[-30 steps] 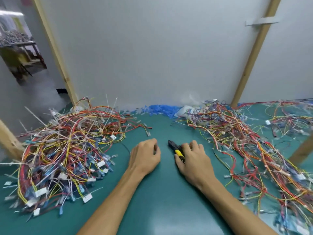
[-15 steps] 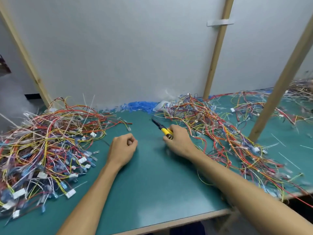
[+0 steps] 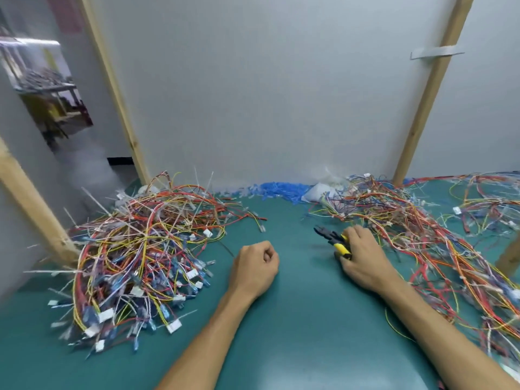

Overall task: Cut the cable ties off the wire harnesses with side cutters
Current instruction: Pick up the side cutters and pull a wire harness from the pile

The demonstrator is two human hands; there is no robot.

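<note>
On the green desk (image 3: pixel 295 319), the left hand (image 3: pixel 254 270) lay curled in an empty fist while the right hand (image 3: pixel 363 257) gripped the yellow-handled side cutters (image 3: pixel 333 240). Beyond, tangled wire harnesses (image 3: pixel 140 243) lay heaped on both sides. They looked light, limp and likely to snag, and best pinched beside a stiff cable tie (image 3: pixel 95 201).

Yellow-handled side cutters (image 3: pixel 333 239) point up-left — beside tangled wire harnesses (image 3: pixel 399 223).

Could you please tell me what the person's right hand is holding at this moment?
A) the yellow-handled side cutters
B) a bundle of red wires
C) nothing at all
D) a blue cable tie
A: the right hand grips the yellow handles of the side cutters just above the green table.
</note>
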